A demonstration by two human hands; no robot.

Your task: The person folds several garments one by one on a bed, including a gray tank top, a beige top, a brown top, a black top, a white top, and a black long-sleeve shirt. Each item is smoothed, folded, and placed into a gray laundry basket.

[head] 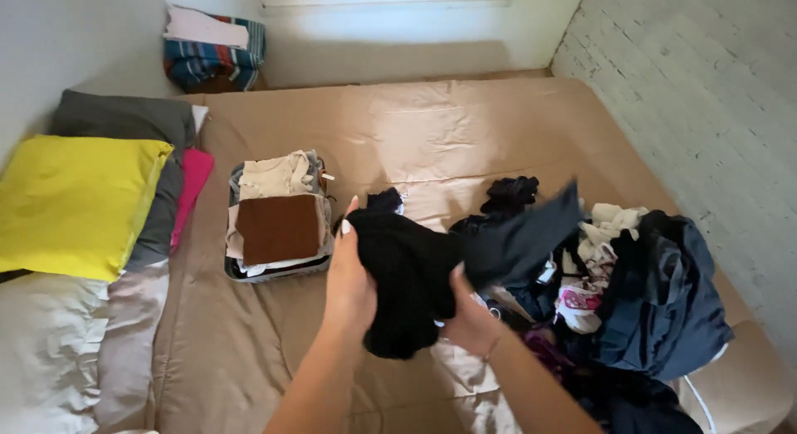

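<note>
Both hands, left [349, 289] & right [471, 318], were closed on a black knit garment [407, 276], held up over the bed [432, 135] btwn folded stack [281, 222] & clothes pile [639, 293]. Looked soft, light, floppy; prob best gripped at edges.

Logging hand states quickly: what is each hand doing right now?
Left hand: closed, holding the black garment.
Right hand: closed, gripping the same black garment.

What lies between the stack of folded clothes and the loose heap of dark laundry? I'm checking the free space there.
In the head view, both hands, left hand and right hand, hold a black garment over the tan bed cover.
</note>
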